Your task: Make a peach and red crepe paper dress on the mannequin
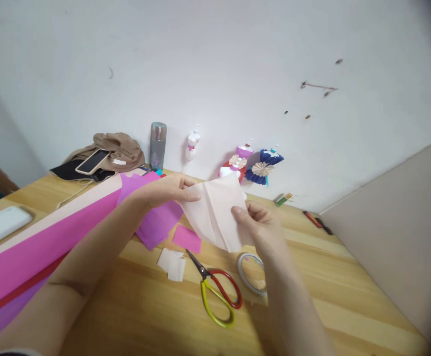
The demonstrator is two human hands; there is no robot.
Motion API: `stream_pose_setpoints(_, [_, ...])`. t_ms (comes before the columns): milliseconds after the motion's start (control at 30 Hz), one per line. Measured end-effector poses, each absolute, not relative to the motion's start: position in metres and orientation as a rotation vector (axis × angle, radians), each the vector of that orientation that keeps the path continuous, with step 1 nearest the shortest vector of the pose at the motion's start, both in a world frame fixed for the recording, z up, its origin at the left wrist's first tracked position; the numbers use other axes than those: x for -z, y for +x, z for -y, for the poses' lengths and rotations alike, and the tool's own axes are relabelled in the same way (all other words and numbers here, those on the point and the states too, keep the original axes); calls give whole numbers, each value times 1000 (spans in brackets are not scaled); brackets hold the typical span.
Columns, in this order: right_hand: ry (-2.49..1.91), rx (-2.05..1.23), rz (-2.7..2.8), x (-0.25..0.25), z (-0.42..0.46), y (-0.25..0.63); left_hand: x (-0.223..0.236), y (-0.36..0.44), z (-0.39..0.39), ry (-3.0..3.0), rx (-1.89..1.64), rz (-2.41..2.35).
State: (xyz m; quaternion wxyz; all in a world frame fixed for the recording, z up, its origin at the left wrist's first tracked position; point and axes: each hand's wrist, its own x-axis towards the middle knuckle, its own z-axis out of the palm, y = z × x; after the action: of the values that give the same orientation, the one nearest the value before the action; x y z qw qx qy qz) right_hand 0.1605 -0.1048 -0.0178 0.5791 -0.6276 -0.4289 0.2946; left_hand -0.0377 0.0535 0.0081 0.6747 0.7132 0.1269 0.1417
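Observation:
A pale pink sheet of thin paper (217, 210) with creases is stretched between my hands above the table. My left hand (172, 190) pinches its left edge between thumb and fingers. On the opposite side, my right hand (258, 222) grips the sheet, thumb on top. Below lie scissors (208, 282) with one red and one yellow handle, blades pointing away to the left. A roll of tape (242, 274) sits partly behind my right wrist. Small white paper scraps (172, 264) and a bright pink paper piece (187, 239) rest near the scissors.
Long pink paper strips (77, 217) and purple paper (159, 225) cover the left side. A thermos (158, 146), a phone (92, 161) on brown cloth (120, 148), and small figures with a blue pleated paper piece (262, 170) stand along the wall. A white box-like object (2, 227) lies far left.

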Motion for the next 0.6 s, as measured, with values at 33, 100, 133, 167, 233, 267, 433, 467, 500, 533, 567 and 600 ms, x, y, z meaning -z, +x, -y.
stream_pose_setpoints(33, [-1473,-697,1008,18,104,160,-8,-36,-53,1615,-331,-314])
stream_pose_setpoints(100, [-1486,-709,1003,18,103,160,-8,-34,-52,1620,-360,-371])
stream_pose_setpoints(133, [-1492,-709,992,18,103,160,-8,-33,-51,1619,-378,-392])
stream_pose_setpoints(167, [-1499,-702,978,17,103,161,-8,-33,-51,1620,-397,-405])
stream_pose_setpoints(233, [-1507,-680,963,15,103,162,-9,-34,-52,1634,-433,-415])
stream_pose_setpoints(267, [-1506,-669,965,15,103,162,-9,-36,-52,1651,-447,-416])
stream_pose_setpoints(433, [-1477,-667,1007,16,104,158,-10,-37,-49,1713,-449,-403])
stream_pose_setpoints(467, [-1480,-667,1022,16,105,157,-9,-35,-48,1702,-452,-393])
stream_pose_setpoints(500, [-1483,-663,1042,16,105,156,-9,-33,-46,1686,-457,-382])
stream_pose_setpoints(533, [-1483,-658,1063,15,105,155,-8,-31,-44,1668,-464,-372])
stream_pose_setpoints(567, [-1476,-660,1085,14,106,155,-8,-29,-43,1654,-473,-365])
stream_pose_setpoints(600, [-1463,-664,1104,13,107,156,-8,-28,-41,1647,-484,-364])
